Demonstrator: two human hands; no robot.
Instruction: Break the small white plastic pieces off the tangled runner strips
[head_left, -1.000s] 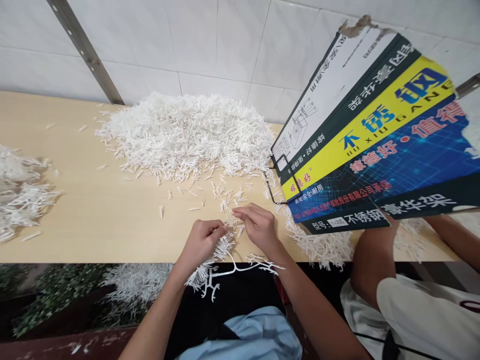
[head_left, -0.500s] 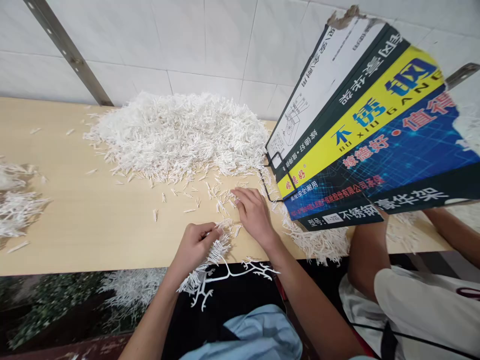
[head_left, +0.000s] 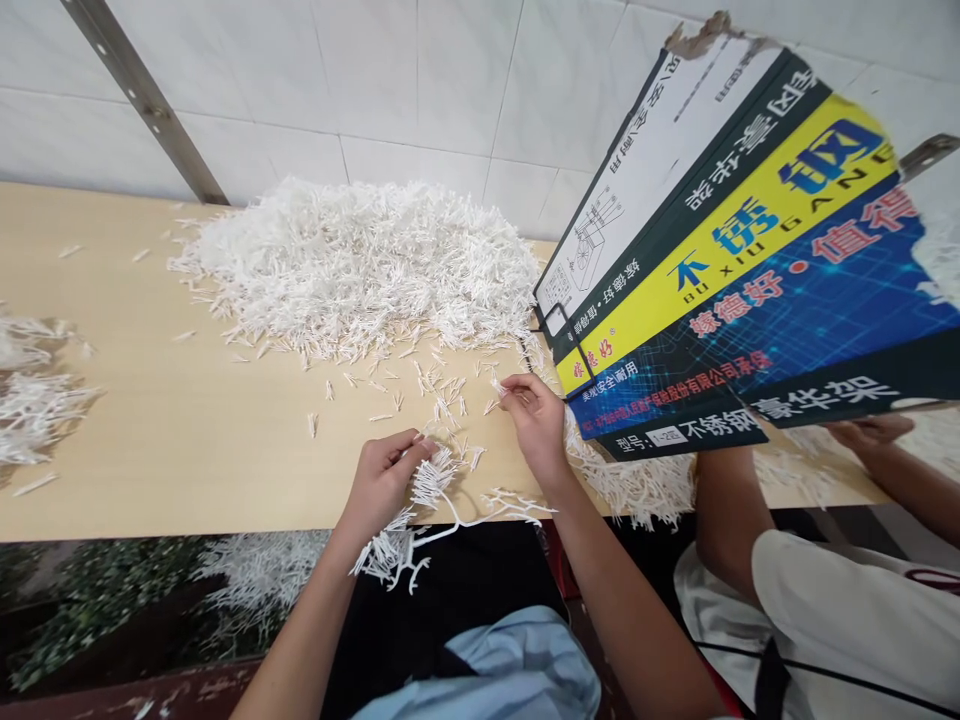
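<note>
My left hand [head_left: 386,478] pinches a white plastic branch [head_left: 450,515] with bare forked stems and clusters of thin sprigs; it hangs over the table's front edge. Higher and to the right, my right hand [head_left: 534,415] has thumb and forefinger pressed together on a small white plastic sprig [head_left: 498,386]. Loose sprigs [head_left: 442,400] lie scattered on the table between and beyond my hands. Behind them rises a large heap of white sprigs [head_left: 367,270].
A printed cardboard panel [head_left: 750,250] stands at the right, with more sprigs [head_left: 645,485] below it. Beyond it show a co-worker's arm and hand [head_left: 874,435]. Another white pile [head_left: 37,410] lies on the wooden table [head_left: 187,480] at left. Leafy greenery [head_left: 112,610] is below the edge.
My right hand has moved right, away from the left hand, and now shows a sprig at its fingertips. My left hand with the branch has shifted slightly. The co-worker's hand has come into view.
</note>
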